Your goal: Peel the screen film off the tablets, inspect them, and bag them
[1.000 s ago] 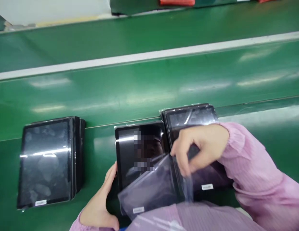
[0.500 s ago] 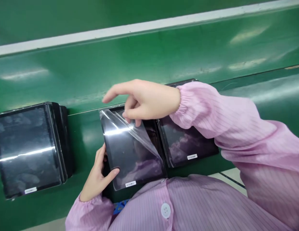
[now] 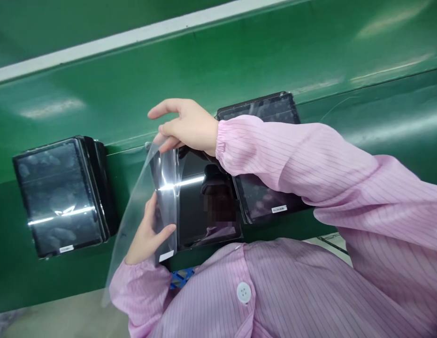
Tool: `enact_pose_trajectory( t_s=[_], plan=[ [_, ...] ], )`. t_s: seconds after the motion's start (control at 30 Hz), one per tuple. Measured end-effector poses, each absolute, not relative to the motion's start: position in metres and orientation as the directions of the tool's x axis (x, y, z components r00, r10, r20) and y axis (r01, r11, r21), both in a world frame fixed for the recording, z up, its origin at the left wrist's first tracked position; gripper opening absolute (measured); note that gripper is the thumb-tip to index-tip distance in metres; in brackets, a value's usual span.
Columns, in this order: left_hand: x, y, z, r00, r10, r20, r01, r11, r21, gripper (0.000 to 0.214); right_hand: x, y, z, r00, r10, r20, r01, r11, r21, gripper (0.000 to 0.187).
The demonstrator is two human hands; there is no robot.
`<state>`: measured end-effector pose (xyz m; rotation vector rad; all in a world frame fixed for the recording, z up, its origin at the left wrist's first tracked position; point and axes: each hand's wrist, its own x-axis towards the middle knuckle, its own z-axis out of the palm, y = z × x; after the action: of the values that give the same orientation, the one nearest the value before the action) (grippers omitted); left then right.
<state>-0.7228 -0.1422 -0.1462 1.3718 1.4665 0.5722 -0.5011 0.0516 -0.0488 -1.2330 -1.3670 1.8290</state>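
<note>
A black tablet-like panel (image 3: 208,230) lies in front of me with much of its glossy screen bare. My right hand (image 3: 192,123) is above its upper left part, thumb and fingers pinched on a clear protective film (image 3: 132,202), index finger stretched out. The film is folded over to the left, hanging past the panel's edge, and a strip at the left still lies against the screen. A white label (image 3: 166,256) sits at the strip's lower end. My left hand (image 3: 144,234) grips the panel's left edge, thumb on top; its other fingers are partly hidden.
To the left stands a stack of similar panels (image 3: 59,192) with smudged film and a white label. More such panels (image 3: 255,199) lie on the right, partly under my right sleeve. The green work surface (image 3: 126,117) has a white strip (image 3: 134,37) towards the back.
My right hand has moved up and left, pulling the film across the screen and over the left edge. More bare screen shows. My left hand stays on the panel's edge.
</note>
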Motion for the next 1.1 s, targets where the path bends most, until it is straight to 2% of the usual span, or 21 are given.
enact_pose_trajectory(
  t_s=[0.13,0.27,0.4,0.53,0.7,0.8,0.97,1.03,1.1],
  plan=[
    [-0.72,-0.141,-0.144,0.116,0.925,-0.362,0.469,0.27,0.841,0.095,-0.494,0.051,-0.049,-0.404,0.819,-0.407,0.094,-0.405,-0.909,0.038],
    [-0.716,-0.141,-0.139,0.066,0.926,-0.372,0.502,0.291,0.814,0.096,-0.473,0.054,-0.041,-0.377,0.823,-0.424,0.099,-0.42,-0.902,0.035],
    [-0.709,-0.145,-0.129,0.048,0.947,-0.317,0.571,0.234,0.787,0.096,-0.447,0.049,-0.038,-0.394,0.828,-0.398,0.189,-0.351,-0.917,0.033],
    [-0.694,-0.149,-0.112,-0.016,0.984,-0.176,0.775,0.124,0.62,0.093,-0.423,0.036,-0.038,-0.416,0.857,-0.303,0.307,-0.181,-0.934,0.037],
    [-0.664,-0.15,-0.096,0.089,0.996,0.021,0.906,-0.09,0.413,0.069,-0.405,0.02,-0.041,-0.492,0.845,-0.21,0.37,-0.016,-0.929,0.039],
    [-0.639,-0.154,-0.098,0.23,0.968,0.104,0.919,-0.251,0.303,0.061,-0.4,0.013,-0.045,-0.524,0.833,-0.178,0.395,0.052,-0.917,0.045],
    [-0.599,-0.166,-0.106,0.527,0.846,0.081,0.787,-0.521,0.329,0.054,-0.379,0.013,-0.047,-0.502,0.865,-0.026,0.39,0.199,-0.899,0.05],
    [-0.588,-0.169,-0.106,0.541,0.839,0.06,0.787,-0.531,0.314,0.05,-0.361,0.018,-0.047,-0.412,0.907,0.085,0.453,0.285,-0.845,0.047],
    [-0.58,-0.17,-0.104,0.5,0.865,0.032,0.82,-0.485,0.303,0.063,-0.339,0.025,-0.049,-0.305,0.93,0.204,0.589,0.353,-0.727,0.045]
  ],
)
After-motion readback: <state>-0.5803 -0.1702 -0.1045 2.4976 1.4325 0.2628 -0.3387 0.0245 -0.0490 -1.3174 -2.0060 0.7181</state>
